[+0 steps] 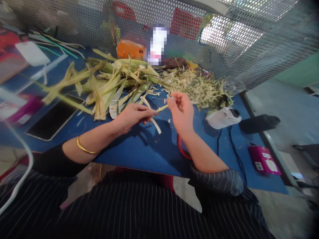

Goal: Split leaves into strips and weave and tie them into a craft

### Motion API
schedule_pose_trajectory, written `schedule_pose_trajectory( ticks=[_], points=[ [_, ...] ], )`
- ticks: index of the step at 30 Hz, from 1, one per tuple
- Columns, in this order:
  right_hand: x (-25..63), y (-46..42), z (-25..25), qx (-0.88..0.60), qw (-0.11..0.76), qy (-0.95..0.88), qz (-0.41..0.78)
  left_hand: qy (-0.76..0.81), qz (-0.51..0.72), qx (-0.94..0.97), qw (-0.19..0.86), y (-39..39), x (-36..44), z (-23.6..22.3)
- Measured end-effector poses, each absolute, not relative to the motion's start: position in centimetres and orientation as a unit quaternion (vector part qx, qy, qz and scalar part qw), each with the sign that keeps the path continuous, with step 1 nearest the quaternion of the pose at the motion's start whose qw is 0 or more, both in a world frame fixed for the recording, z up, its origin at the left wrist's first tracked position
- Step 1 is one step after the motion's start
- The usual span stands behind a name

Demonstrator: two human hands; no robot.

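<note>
My left hand (pixel 136 115) pinches a thin pale-green plant strip (pixel 161 108) between thumb and fingers. At the strip's other end, my right hand (pixel 183 113) is closed with thumb and fingertips together, so the strip spans the short gap between both hands. A wider cream-coloured strip (pixel 156 126) hangs by my left fingers; whether they hold it I cannot tell. Beyond my left hand lies a heap of long yellow-green stalks and leaves (pixel 107 83). Behind my right hand is a pile of short, thin pale-green shreds (pixel 199 86).
A blue table (pixel 159 156) lies under everything. On the left are a dark-screened phone (pixel 53 116) and a white device (pixel 32 53). An orange packet (pixel 131 49) stands by the perforated metal screen (pixel 186 30). To the right are a white plastic bag (pixel 220 119), a black cylinder (pixel 259 123) and a magenta packet (pixel 264 160).
</note>
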State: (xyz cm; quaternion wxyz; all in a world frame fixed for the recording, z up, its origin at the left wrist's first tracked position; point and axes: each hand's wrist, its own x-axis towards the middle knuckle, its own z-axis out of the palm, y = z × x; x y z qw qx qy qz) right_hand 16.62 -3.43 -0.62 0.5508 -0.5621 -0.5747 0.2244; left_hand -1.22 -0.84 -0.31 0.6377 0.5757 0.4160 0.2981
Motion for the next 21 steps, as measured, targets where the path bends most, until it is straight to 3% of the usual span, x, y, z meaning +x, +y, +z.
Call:
schedule_pose_trajectory(
  ticks=[3,7,13,17,21],
  points=[
    [16.7,-3.2,-0.9,-0.53,0.51,-0.493,0.464,0.418,0.279,0.552,0.665,-0.8,-1.2,-0.3],
    [16.2,-3.6,-1.2,-0.487,0.506,-0.451,0.551,0.392,0.239,0.551,0.697,-1.0,-1.2,-0.3],
    [15.8,-3.7,-1.5,-0.508,0.56,-0.45,0.474,0.372,0.26,0.574,0.682,-1.1,-1.2,-0.8],
    [16.2,-3.2,-1.9,-0.537,0.542,-0.486,0.426,0.381,0.268,0.55,0.693,-1.0,-1.2,-0.9],
    [16.9,-3.8,-1.0,-0.576,0.578,-0.559,0.148,0.388,0.32,0.472,0.724,-0.8,-1.3,-0.4]
  ],
)
